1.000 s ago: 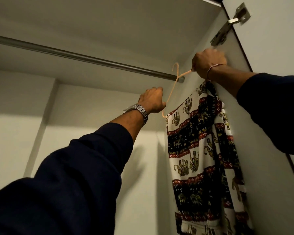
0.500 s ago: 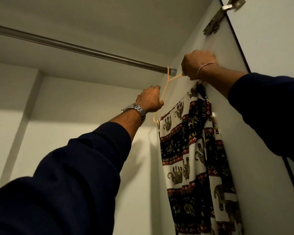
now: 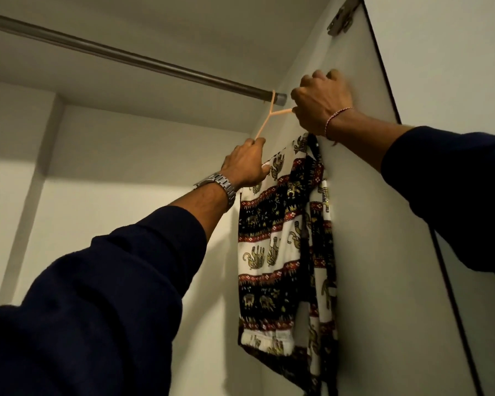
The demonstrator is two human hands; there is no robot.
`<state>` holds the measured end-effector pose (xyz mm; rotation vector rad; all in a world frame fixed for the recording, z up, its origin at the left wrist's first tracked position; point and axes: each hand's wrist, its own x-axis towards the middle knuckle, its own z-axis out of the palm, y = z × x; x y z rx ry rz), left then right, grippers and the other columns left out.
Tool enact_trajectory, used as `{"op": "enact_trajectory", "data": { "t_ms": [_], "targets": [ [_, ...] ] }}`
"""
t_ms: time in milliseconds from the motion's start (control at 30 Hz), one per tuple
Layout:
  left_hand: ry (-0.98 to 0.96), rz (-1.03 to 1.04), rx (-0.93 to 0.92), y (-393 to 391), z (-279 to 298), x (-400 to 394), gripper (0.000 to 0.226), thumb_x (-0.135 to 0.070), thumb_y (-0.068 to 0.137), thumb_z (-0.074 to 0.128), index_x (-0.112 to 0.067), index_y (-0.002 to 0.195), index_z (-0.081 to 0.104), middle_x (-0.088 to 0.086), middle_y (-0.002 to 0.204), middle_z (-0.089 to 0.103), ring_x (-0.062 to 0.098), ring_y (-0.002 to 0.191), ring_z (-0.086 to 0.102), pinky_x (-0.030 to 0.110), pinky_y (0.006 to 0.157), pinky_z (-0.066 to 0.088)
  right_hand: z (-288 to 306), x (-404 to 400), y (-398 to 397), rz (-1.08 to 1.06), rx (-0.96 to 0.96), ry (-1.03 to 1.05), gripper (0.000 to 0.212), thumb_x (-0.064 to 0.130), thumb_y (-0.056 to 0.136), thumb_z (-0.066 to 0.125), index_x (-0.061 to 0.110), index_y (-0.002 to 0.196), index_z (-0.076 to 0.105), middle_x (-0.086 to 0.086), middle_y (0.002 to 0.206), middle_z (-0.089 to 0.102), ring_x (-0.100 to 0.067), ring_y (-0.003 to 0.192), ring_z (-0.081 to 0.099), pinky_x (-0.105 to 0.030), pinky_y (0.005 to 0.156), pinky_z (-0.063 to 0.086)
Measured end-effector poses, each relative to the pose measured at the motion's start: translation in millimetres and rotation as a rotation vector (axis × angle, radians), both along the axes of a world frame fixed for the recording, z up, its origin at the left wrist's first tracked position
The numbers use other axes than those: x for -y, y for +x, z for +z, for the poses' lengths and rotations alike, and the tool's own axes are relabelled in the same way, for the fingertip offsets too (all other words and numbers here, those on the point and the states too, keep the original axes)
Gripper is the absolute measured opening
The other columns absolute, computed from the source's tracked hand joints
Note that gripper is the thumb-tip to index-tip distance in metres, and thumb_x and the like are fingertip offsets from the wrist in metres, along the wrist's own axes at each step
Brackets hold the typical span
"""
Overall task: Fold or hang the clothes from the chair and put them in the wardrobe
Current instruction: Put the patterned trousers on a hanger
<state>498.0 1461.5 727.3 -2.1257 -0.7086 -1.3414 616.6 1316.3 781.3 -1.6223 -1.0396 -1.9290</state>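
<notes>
Both hands are up inside the wardrobe: left hand curled round one hanger arm, right hand pinching the other, likely to keep it level. Patterned trousers drape from it against the side wall. Its hook sits over the rail, right at the end. Looks like release is next!
</notes>
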Motion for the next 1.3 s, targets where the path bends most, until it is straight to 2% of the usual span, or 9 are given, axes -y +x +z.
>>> {"op": "enact_trajectory", "data": {
  "t_ms": [133,333,467,667,767,967,1300],
  "targets": [
    [-0.008,-0.024,0.016,-8.0,-27.9,11.0,0.073,-0.034,0.093,0.064,-0.014,0.153,0.028,0.014,0.15,0.042,0.034,0.13,0.048,0.049,0.105,0.045,-42.2,-3.3,-7.3,0.103,0.045,-0.084,0.033,0.026,0.099,0.056,0.009,0.127,0.06,-0.016,0.127,0.061,-0.034,0.122,0.054,-0.047,0.108,0.037],
    [-0.06,-0.106,0.0,-14.2,-68.4,39.9,0.071,-0.029,0.092,0.067,-0.015,0.151,0.031,0.011,0.147,0.046,0.032,0.128,0.049,0.048,0.104,0.045,-105.5,10.3,-9.2,0.178,-0.038,-0.243,0.033,0.019,0.098,0.055,0.01,0.129,0.06,-0.015,0.134,0.06,-0.035,0.128,0.052,-0.049,0.113,0.036],
    [-0.091,-0.149,-0.023,-19.9,-95.6,63.7,0.075,-0.032,0.091,0.067,-0.014,0.153,0.028,0.013,0.15,0.044,0.033,0.132,0.047,0.051,0.107,0.043,-144.5,41.2,-18.4,0.157,-0.086,-0.322,0.038,0.025,0.099,0.055,0.01,0.135,0.055,-0.015,0.139,0.056,-0.034,0.132,0.049,-0.048,0.114,0.035],
    [-0.119,-0.231,-0.024,-28.4,-140.8,106.2,0.073,-0.039,0.093,0.065,-0.017,0.153,0.028,0.01,0.151,0.042,0.034,0.134,0.045,0.052,0.107,0.043,-201.3,98.1,-39.8,0.083,-0.161,-0.316,0.045,0.024,0.1,0.054,0.012,0.143,0.049,-0.014,0.148,0.05,-0.032,0.138,0.044,-0.043,0.116,0.031],
    [-0.132,-0.291,-0.073,-30.8,-172.5,137.0,0.075,-0.038,0.094,0.064,-0.016,0.154,0.025,0.01,0.154,0.038,0.033,0.137,0.041,0.053,0.11,0.039,-234.3,133.4,-53.4,0.024,-0.219,-0.375,0.048,0.025,0.101,0.052,0.013,0.147,0.045,-0.013,0.151,0.046,-0.03,0.142,0.039,-0.042,0.119,0.028],
    [-0.083,-0.429,-0.171,-17.4,-221.2,213.8,0.074,-0.04,0.095,0.061,-0.015,0.154,0.024,0.008,0.155,0.036,0.03,0.137,0.041,0.051,0.108,0.042,-290.8,217.6,-61.9,-0.067,-0.36,-0.415,0.05,0.028,0.101,0.053,0.013,0.148,0.044,-0.013,0.154,0.043,-0.031,0.143,0.038,-0.04,0.117,0.029],
    [0.019,-0.756,-0.217,24.7,-267.1,386.0,0.067,-0.036,0.096,0.057,-0.012,0.152,0.031,0.008,0.151,0.043,0.029,0.131,0.047,0.048,0.099,0.045,-328.2,419.1,-46.9,-0.28,-0.447,-0.27,0.046,0.022,0.099,0.053,0.011,0.144,0.049,-0.014,0.152,0.046,-0.033,0.143,0.039,-0.045,0.116,0.035]
  ]
}}
